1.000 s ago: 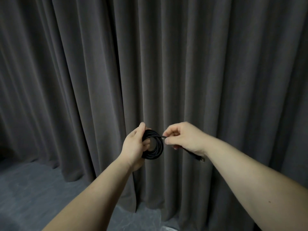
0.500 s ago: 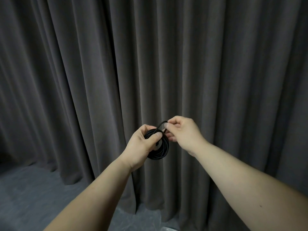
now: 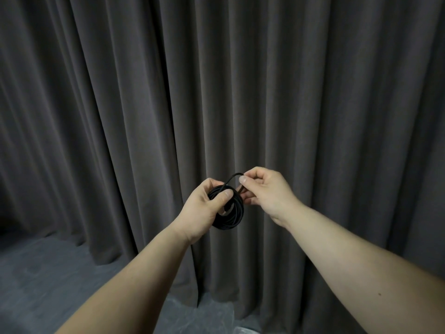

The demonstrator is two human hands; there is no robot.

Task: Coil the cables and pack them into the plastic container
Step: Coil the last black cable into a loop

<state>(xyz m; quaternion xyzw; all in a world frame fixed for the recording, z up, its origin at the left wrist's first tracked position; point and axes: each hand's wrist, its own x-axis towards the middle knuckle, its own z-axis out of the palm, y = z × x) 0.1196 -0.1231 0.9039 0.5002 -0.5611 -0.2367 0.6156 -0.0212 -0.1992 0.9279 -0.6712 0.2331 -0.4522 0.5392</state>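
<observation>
A black cable (image 3: pixel 231 216) is wound into a small round coil held in the air in front of a curtain. My left hand (image 3: pixel 204 210) grips the coil, thumb pressed over its upper left side. My right hand (image 3: pixel 267 191) pinches the loose end of the cable between thumb and forefinger, so a short loop arches up from the coil to the fingertips. A plug hangs inside the coil's ring. The plastic container is mostly out of view; only a pale clear edge (image 3: pixel 245 330) shows at the bottom, and I cannot tell what it is.
A dark grey pleated curtain (image 3: pixel 216 92) fills the whole background. Grey carpeted floor (image 3: pixel 43 280) shows at the lower left. A sheet of clear plastic (image 3: pixel 192 312) lies on the floor below my arms.
My right hand carried the loose cable end from the right of the coil up over its top. Both hands rose slightly and moved closer together.
</observation>
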